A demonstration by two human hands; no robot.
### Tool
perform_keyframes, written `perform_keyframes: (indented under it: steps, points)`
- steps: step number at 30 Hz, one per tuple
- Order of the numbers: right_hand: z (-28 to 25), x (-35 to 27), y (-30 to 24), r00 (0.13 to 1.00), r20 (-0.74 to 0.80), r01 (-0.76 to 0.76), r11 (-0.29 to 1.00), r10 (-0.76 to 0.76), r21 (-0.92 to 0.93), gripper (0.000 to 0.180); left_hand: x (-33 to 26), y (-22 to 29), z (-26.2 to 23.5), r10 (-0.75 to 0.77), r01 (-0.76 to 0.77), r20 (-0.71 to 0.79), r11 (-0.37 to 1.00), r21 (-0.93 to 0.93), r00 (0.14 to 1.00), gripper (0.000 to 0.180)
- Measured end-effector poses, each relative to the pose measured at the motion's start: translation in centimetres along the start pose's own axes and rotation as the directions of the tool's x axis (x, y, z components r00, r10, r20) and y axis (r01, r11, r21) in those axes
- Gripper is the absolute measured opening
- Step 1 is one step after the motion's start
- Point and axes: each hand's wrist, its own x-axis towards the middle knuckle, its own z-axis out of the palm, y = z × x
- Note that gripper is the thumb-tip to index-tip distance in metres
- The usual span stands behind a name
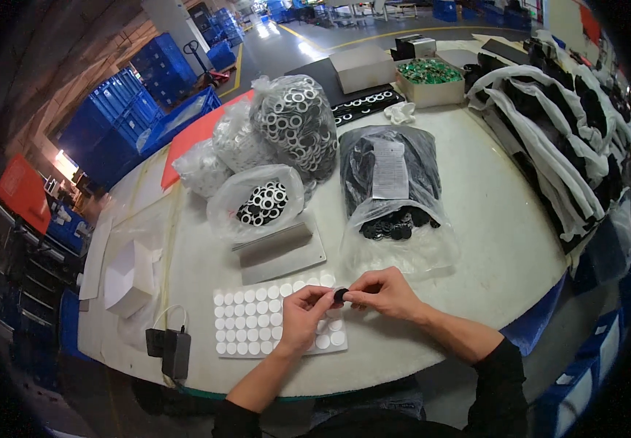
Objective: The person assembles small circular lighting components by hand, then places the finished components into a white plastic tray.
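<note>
Between the fingertips of my left hand (305,312) and my right hand (385,293) is a small black disc (340,295), pinched from both sides. Both hands hover over the right part of a white tray (242,349) that carries rows of round white discs (250,322). My left wrist and hand cover some of those discs. Just beyond my right hand lies an opened clear bag (432,244) with loose black discs (395,225) at its mouth. Behind the tray stands a grey metal plate with an angled block (279,248).
An open bag of black-and-white rings (264,204) and a taller filled bag (297,124) stand at the back left. A box of green parts (429,80) sits far right, beside stacked black and white material (541,146). A black power adapter (176,354) lies near the front-left edge.
</note>
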Motion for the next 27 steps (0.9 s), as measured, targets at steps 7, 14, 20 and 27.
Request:
perform_keyframes:
  steps: [7, 14, 20, 27]
  points:
    - [-0.3, 0.5, 0.4, 0.999, -0.028, -0.026, 0.989, 0.022, -0.143, 0.012, -0.1, -0.9, -0.8, -0.048, 0.057, 0.094, 0.993, -0.100, 0.994, 0.013]
    - [-0.3, 0.2, 0.7, 0.940, 0.070, 0.340, 0.904, -0.334, -0.258, 0.016, -0.8, -0.7, -0.3, 0.092, -0.105, 0.138, 0.990, 0.089, 0.986, 0.016]
    - [-0.7, -0.1, -0.3, 0.467, 0.391, 0.740, 0.108, -0.793, -0.664, 0.014, -0.3, 0.5, -0.7, -0.013, 0.051, 0.202, 0.982, -0.184, 0.979, 0.019]
    - [0.7, -0.3, -0.2, 0.787, 0.148, 0.582, 0.639, -0.600, -0.503, 0.021, -0.3, -0.4, -0.8, -0.019, 0.021, 0.012, 0.995, -0.102, 1.000, 0.018]
